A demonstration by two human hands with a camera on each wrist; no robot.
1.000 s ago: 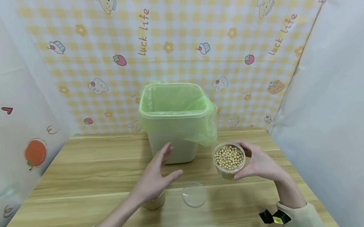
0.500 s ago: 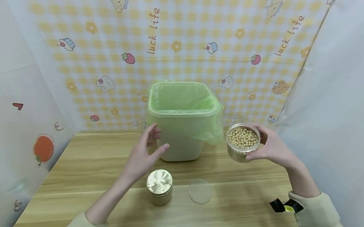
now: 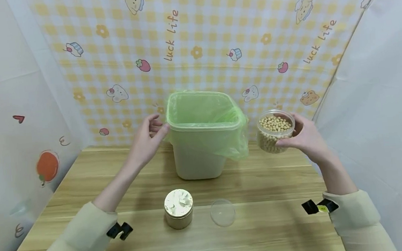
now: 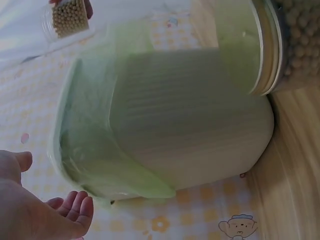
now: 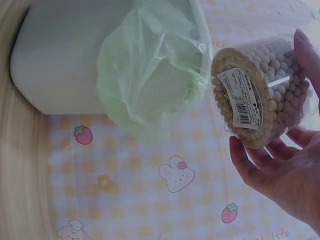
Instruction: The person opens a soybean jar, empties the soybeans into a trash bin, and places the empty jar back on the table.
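Head view: jar of beans is held up in the air by the right hand, fingers curled round its wall, lid off, just right of the lined bin and about level with its rim. Left hand is at the bin's left rim, fingers relaxed and spread, tips near or just touching the green liner; nothing is pinched as far as can be told. To be done well, judged from this: the bin should be steadied at the rim, the jar mouth brought over the opening before it is tipped, and the tilt made slowly so no beans land on the worktop. Counted here: one bin, one liner, one bean jar, one second jar with pale contents standing on the worktop, one clear lid lying flat beside it, two hands, two wrist clips. Left wrist view: bin wall and loose liner are seen close, the palm beside them and apart from the wall, fingers lightly curled on nothing; bean jar is small at the top. Right wrist view: bean jar is gripped, fingertips under its base edge, one finger over the top side; label is seen on the base; bin and liner overhang lie just beside it, not touching.
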